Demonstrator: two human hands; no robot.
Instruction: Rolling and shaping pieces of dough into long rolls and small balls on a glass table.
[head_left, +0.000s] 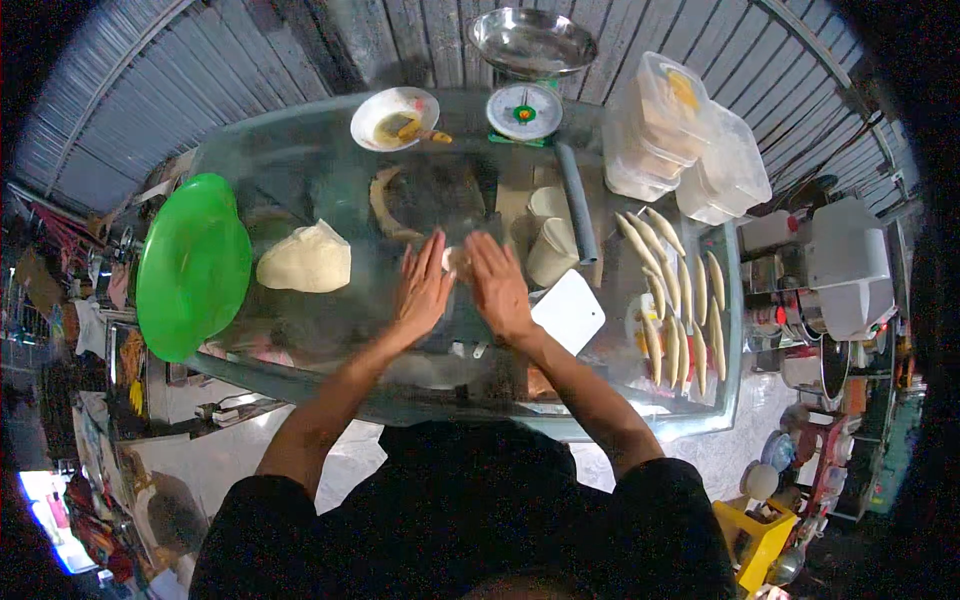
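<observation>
My left hand (424, 287) and my right hand (498, 282) lie palms down on the glass worktop with fingers stretched out, touching a small piece of pale dough (452, 262) between them. A larger pale lump of dough (304, 258) rests to the left. Right of my right hand are a white flat board (568, 312), cream cylindrical objects (552, 252) and a long grey tube (575, 200). Several long, tapered dough pieces (672, 280) lie in rows at the right end of the worktop.
A green plastic basin (190, 270) is at the left end. Along the back stand a bowl (371, 117) with yellow liquid and a utensil, a scale (522, 111) with a steel pan (533, 40), and stacked plastic containers (655, 130). The glass worktop's front edge (690, 425) is near my forearms.
</observation>
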